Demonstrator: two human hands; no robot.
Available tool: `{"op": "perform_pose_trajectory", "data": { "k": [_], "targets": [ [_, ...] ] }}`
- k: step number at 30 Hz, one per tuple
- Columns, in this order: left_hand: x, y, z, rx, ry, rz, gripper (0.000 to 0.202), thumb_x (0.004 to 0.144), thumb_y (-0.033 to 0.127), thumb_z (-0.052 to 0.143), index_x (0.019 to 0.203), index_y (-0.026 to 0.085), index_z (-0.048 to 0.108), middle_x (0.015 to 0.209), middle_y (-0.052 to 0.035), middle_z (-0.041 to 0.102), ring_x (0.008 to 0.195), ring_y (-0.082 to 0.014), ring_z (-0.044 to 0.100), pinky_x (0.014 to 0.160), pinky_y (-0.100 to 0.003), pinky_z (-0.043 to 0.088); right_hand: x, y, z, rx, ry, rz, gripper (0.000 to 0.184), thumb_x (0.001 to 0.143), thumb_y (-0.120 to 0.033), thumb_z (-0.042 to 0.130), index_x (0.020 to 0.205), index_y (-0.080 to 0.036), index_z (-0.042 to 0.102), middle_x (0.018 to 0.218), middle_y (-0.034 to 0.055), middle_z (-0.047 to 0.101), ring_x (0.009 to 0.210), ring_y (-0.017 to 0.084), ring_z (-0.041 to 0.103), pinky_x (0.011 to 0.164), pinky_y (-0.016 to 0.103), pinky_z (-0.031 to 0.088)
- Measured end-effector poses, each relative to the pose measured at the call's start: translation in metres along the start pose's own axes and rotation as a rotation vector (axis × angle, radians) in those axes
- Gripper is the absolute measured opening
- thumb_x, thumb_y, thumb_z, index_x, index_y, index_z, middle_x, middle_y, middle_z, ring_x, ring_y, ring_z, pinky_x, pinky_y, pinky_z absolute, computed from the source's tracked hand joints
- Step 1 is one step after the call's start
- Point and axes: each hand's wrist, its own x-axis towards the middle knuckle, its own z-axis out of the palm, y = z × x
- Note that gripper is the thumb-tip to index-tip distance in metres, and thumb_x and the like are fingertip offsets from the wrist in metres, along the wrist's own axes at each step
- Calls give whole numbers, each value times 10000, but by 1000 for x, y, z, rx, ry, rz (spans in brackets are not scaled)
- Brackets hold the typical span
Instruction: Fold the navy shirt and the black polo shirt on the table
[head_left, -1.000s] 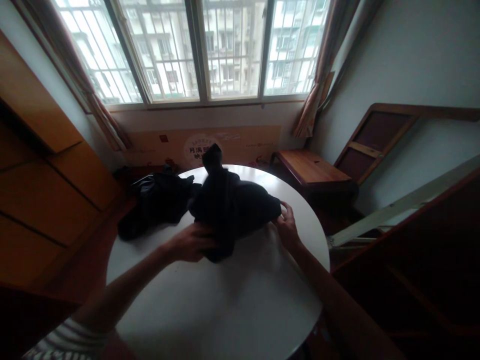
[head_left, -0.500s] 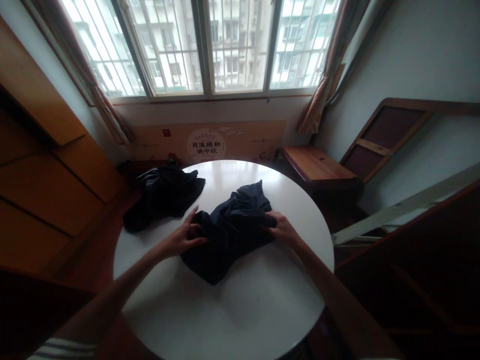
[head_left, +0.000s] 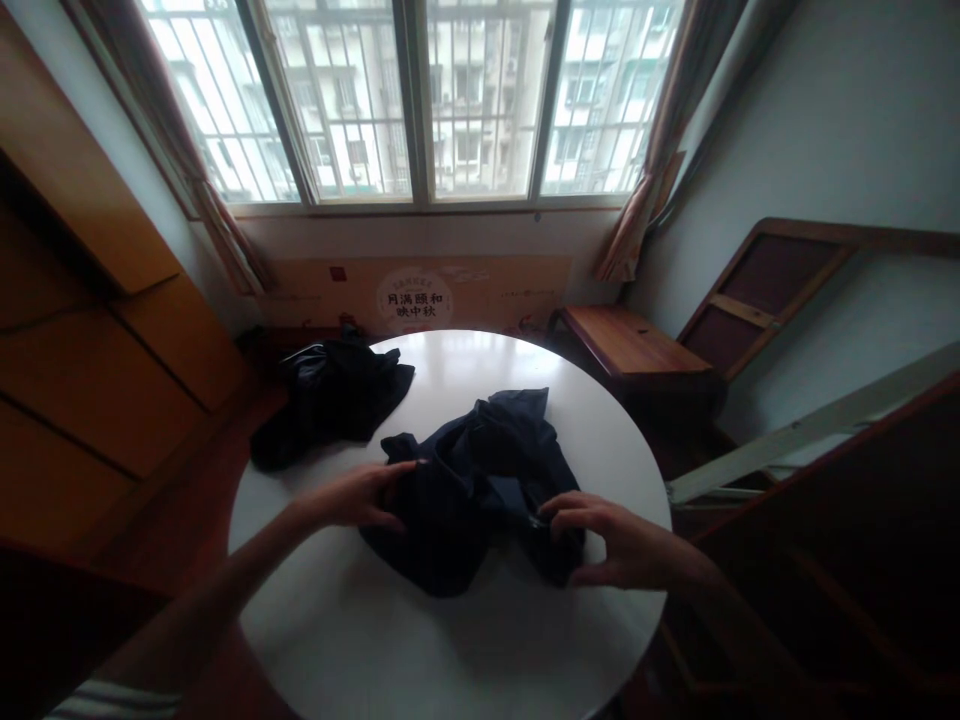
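Observation:
A crumpled dark navy garment [head_left: 450, 510] lies across the middle of the white round table [head_left: 360, 640]. Its exact kind is hard to tell in the folds. My left hand [head_left: 371, 497] rests against its left side, thumb and fingers apart on the cloth. At the right end, my right hand [head_left: 600, 540] touches a lower flap with curved fingers, its thumb spread away by the edge. Neither hand visibly grips the cloth. Further left on the table is a second bunched garment [head_left: 334, 395], black, apart from both hands.
Beyond the table a printed banner [head_left: 487, 295] hangs below a barred window [head_left: 480, 110]. A wooden bench [head_left: 634, 340] stands at the back right, near a slanted pale rail [head_left: 810, 430]. Wooden cabinets [head_left: 97, 360] line the left side.
My right hand has moved down and toward me, and its fingers have loosened. The navy garment's right part is now spread lower and further right. My left hand has shifted slightly.

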Motion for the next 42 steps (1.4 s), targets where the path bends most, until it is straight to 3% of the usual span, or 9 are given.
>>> {"op": "perform_pose_trajectory", "data": {
  "k": [5,11,14,20,23,26,30,37,42],
  "targets": [
    [7,-4,14,-85,134,-55,253,898,439,592,908,211,699,626,17,614,527,-123,569,518,-210,406,-2,0,16,-129,10,136,911,718,-186,781,1524,-268,362,1108,80,651,1002,247,604,898,381,493],
    [38,-11,-28,-551,886,-247,333,890,480,578,1001,168,550,771,-23,667,553,-151,660,530,-245,519,15,-11,29,-341,-31,1,320,819,-76,598,1082,-238,680,988,61,657,975,247,585,1008,489,399],
    [42,-8,-36,-499,1050,-214,385,897,359,601,1210,183,461,994,-67,692,699,-147,699,669,-271,567,15,-7,24,-389,148,-84,272,851,-56,510,998,-224,667,931,71,645,896,237,575,931,464,447],
    [24,52,7,-46,652,110,266,959,311,549,1200,201,553,1025,-59,673,820,-148,665,781,-302,555,15,-12,16,-146,599,-27,206,919,-162,501,1083,-233,605,945,70,678,835,218,647,744,349,520],
    [21,74,27,42,302,280,367,957,273,556,1319,219,524,1235,-99,622,892,-157,651,834,-325,553,25,-28,15,-53,446,-98,189,936,-164,506,1097,-219,588,962,50,681,818,177,656,719,298,523],
    [39,70,29,41,245,360,352,976,134,419,1294,197,557,1222,-101,628,932,-156,648,870,-321,540,37,-44,9,-229,357,-259,230,967,-97,422,1098,-188,587,943,54,660,769,148,616,705,285,495],
    [93,58,17,133,263,447,468,883,2,390,1266,183,589,1204,-101,648,1074,-187,627,960,-358,512,52,-65,5,-731,405,-518,198,966,-86,451,1038,-178,612,860,55,627,735,168,535,746,347,446],
    [187,110,40,392,-362,809,598,952,119,407,1528,272,360,1589,-19,348,1482,-199,269,1205,-374,235,66,-100,16,-825,254,-709,148,982,-165,512,1072,-248,595,864,4,578,762,157,463,730,322,358],
    [209,119,72,502,-481,970,568,806,20,531,1254,347,656,1460,20,511,1473,-229,277,1178,-391,262,57,-102,21,-752,102,-708,143,1003,-192,477,1083,-234,588,928,12,570,782,158,440,787,332,368]
  ]
}}
